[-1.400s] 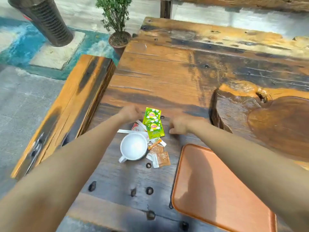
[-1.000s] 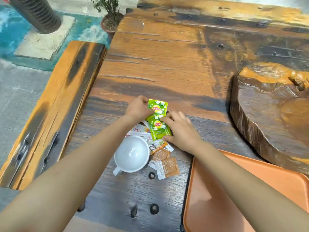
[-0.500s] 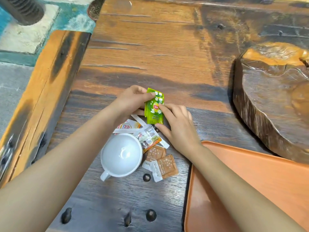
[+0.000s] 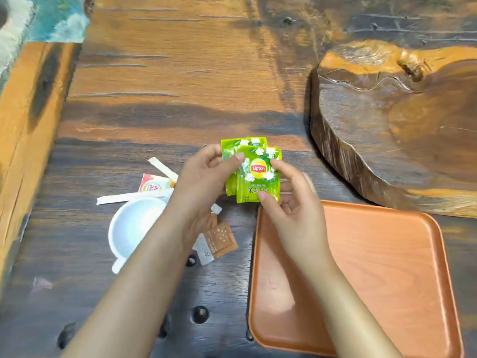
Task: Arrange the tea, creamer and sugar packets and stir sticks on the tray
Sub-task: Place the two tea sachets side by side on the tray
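Two green Lipton tea packets (image 4: 254,174) overlap, lifted just above the table near the far left corner of the orange tray (image 4: 382,275). My left hand (image 4: 204,177) pinches their left side and my right hand (image 4: 289,202) grips their right side and lower edge. Brown sugar packets (image 4: 219,241) lie under my left forearm. A red and white creamer packet (image 4: 152,186) and white wrapped stir sticks (image 4: 134,197) lie left of my hands, partly hidden.
A white cup (image 4: 131,228) sits on the dark wooden table (image 4: 167,86), touching the stir sticks. A thick carved wood slab (image 4: 402,120) rises at the right behind the tray. A wooden bench (image 4: 25,120) runs along the left.
Both hands closed on the green tea packets, raised them off the pile and brought them right, toward the tray's corner. The head camera tilted down and nearer.
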A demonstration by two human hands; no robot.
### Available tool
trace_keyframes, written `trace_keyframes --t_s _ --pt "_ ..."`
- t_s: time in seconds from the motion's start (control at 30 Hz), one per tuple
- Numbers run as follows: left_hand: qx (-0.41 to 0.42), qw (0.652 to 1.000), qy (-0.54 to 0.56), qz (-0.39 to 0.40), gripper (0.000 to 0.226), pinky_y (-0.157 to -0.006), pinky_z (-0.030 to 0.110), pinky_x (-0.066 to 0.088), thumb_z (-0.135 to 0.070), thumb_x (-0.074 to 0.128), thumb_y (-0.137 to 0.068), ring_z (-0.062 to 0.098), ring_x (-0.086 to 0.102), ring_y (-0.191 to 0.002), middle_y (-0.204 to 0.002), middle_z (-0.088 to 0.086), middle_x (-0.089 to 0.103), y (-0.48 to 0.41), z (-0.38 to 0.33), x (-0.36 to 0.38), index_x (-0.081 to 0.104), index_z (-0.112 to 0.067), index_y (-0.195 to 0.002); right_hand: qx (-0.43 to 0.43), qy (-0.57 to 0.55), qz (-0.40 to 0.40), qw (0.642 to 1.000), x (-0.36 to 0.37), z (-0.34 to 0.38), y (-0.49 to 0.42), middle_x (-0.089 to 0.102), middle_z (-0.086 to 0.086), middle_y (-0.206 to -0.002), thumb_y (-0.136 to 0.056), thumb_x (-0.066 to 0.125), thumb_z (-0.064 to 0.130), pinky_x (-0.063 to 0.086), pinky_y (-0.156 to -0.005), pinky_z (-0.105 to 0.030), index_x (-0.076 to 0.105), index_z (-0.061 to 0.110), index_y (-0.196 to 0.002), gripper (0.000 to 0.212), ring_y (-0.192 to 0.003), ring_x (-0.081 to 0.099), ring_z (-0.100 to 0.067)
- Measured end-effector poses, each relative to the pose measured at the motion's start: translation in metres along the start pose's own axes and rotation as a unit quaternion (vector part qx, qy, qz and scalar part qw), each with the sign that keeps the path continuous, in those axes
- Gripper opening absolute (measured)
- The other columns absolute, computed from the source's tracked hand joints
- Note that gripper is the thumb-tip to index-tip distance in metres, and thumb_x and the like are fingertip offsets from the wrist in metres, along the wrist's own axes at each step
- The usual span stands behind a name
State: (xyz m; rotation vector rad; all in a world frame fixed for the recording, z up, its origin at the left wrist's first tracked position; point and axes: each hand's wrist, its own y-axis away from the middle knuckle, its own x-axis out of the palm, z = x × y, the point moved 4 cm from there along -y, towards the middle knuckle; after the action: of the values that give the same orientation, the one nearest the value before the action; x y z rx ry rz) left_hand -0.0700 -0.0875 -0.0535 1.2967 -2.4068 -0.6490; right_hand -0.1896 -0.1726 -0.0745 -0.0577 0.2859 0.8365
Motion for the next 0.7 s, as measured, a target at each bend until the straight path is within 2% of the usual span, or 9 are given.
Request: trace_keyframes --t_s 0.1,0.17,0.2,0.27,0.3,0.4,0.5,0.63,0.7 --pt "-0.012 1.0 0.008 -0.026 0.012 -0.069 0.026 0.056 -0.008 0.057 -0.086 0.011 0.066 -0.074 -0.087 0.002 0.07 0.013 0.028 0.014 0.063 -0.017 -0.091 0.021 0.058 -0.028 0.998 -0.027 -0.021 0.028 0.055 0.006 -0.107 -0.078 0.062 0.018 0.041 -0.071 -0.008 0.054 0.023 -0.124 0.047 -0.083 0.055 -0.004" --pt "0.004 0.997 -0.026 -0.072 0.014 -0.077 0.03 0.054 -0.006 0.057 -0.086 0.017 0.066 -0.083 -0.092 0.006 0.071 0.023 0.042 0.014 0.064 -0.017 -0.092 0.051 0.084 -0.038 0.994 -0.04 -0.036 0.047 0.055 0.008 -0.106 -0.077 0.06 0.02 0.043 -0.073 -0.01 0.054 0.024 -0.123 0.046 -0.084 0.056 -0.007" --pt "0.014 0.995 -0.039 -0.092 0.015 -0.076 0.027 0.054 -0.004 0.057 -0.086 0.018 0.066 -0.083 -0.092 0.006 0.071 0.028 0.046 0.012 0.064 -0.016 -0.092 0.064 0.1 -0.038 0.992 -0.044 -0.043 0.054 0.055 0.008 -0.105 -0.078 0.059 0.021 0.044 -0.076 -0.014 0.054 0.024 -0.123 0.045 -0.085 0.057 -0.008" --pt "0.013 0.992 -0.046 -0.114 0.016 -0.06 0.015 0.053 -0.004 0.056 -0.087 0.008 0.066 -0.072 -0.086 0.0 0.069 0.037 0.051 0.007 0.064 -0.018 -0.091 0.067 0.146 -0.03 0.986 -0.051 -0.053 0.066 0.054 0.003 -0.106 -0.08 0.055 0.025 0.046 -0.084 -0.024 0.055 0.02 -0.124 0.044 -0.092 0.056 -0.014" --pt "-0.004 0.992 -0.041 -0.118 0.015 -0.052 0.013 0.051 -0.006 0.056 -0.087 0.004 0.066 -0.065 -0.084 -0.002 0.069 0.04 0.052 0.004 0.064 -0.018 -0.091 0.059 0.173 -0.026 0.983 -0.054 -0.055 0.071 0.053 0.001 -0.107 -0.081 0.052 0.029 0.044 -0.087 -0.027 0.055 0.019 -0.124 0.045 -0.095 0.054 -0.016" --pt "-0.052 0.992 -0.013 -0.112 0.015 -0.044 0.021 0.054 -0.008 0.056 -0.087 0.003 0.067 -0.058 -0.088 0.001 0.07 0.046 0.054 -0.006 0.064 -0.013 -0.099 0.033 0.26 -0.035 0.964 -0.068 -0.054 0.077 0.051 -0.003 -0.118 -0.082 0.051 0.029 0.034 -0.096 -0.024 0.054 0.022 -0.125 0.044 -0.107 0.043 -0.016" --pt "-0.044 0.993 -0.01 -0.105 0.016 -0.045 0.02 0.053 -0.006 0.055 -0.087 0.006 0.068 -0.058 -0.088 0.004 0.069 0.051 0.052 -0.009 0.063 -0.008 -0.1 -0.013 0.329 -0.014 0.944 -0.071 -0.054 0.075 0.05 -0.005 -0.13 -0.081 0.059 0.024 0.03 -0.1 -0.028 0.051 0.022 -0.127 0.047 -0.115 0.041 -0.02" --pt "-0.046 0.996 -0.027 -0.075 0.016 -0.053 0.02 0.057 -0.005 0.055 -0.087 0.005 0.069 -0.062 -0.082 -0.002 0.073 0.055 0.057 0.0 0.065 -0.014 -0.094 -0.055 0.37 0.044 0.926 -0.059 -0.06 0.068 0.051 -0.007 -0.133 -0.081 0.062 0.024 0.029 -0.101 -0.034 0.054 0.021 -0.126 0.046 -0.121 0.043 -0.025" --pt "-0.038 0.997 -0.045 -0.056 0.018 -0.057 0.016 0.057 -0.004 0.055 -0.087 0.003 0.069 -0.064 -0.076 -0.007 0.074 0.056 0.062 0.007 0.066 -0.018 -0.089 -0.064 0.368 0.051 0.926 -0.059 -0.06 0.064 0.052 -0.007 -0.132 -0.083 0.06 0.022 0.029 -0.101 -0.034 0.056 0.021 -0.124 0.042 -0.121 0.044 -0.026"
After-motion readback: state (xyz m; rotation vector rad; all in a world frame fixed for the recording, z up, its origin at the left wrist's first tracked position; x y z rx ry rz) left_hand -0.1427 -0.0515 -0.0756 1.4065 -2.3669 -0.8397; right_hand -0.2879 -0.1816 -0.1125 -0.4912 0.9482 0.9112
